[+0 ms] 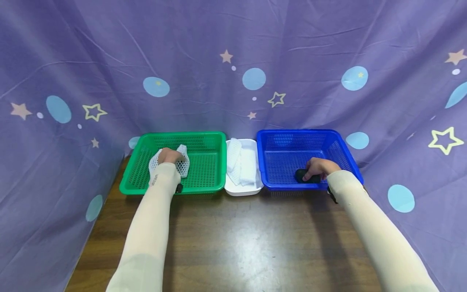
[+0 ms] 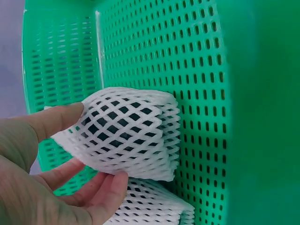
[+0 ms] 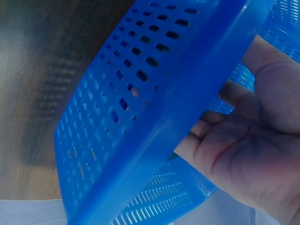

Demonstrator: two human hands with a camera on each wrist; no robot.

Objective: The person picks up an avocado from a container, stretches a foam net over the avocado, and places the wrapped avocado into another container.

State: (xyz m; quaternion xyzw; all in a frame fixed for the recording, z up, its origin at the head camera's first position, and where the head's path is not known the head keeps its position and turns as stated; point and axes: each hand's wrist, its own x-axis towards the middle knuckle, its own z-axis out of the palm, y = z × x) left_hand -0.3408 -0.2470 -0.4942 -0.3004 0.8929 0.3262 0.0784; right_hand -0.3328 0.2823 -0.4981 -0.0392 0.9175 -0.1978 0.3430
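Observation:
In the head view my left hand (image 1: 169, 156) is in the green basket (image 1: 204, 189). It pinches a white foam net sleeve (image 2: 122, 129) between thumb and fingers; something dark shows through the mesh. A second foam-netted item (image 2: 147, 204) lies beside it, just past the fingertips. My right hand (image 1: 321, 166) reaches over the near rim of the blue basket (image 1: 288, 187). Its thumb and fingers grip a dark oval fruit (image 1: 301, 175), avocado-like, low in the basket. The basket wall hides most of that grip in the right wrist view.
Between the baskets stands a white tray (image 1: 243, 192) holding several flat foam net sleeves (image 1: 248, 164). All three containers sit at the back of a brown wooden table (image 1: 233, 243). A purple patterned curtain (image 1: 204, 81) hangs behind and at both sides.

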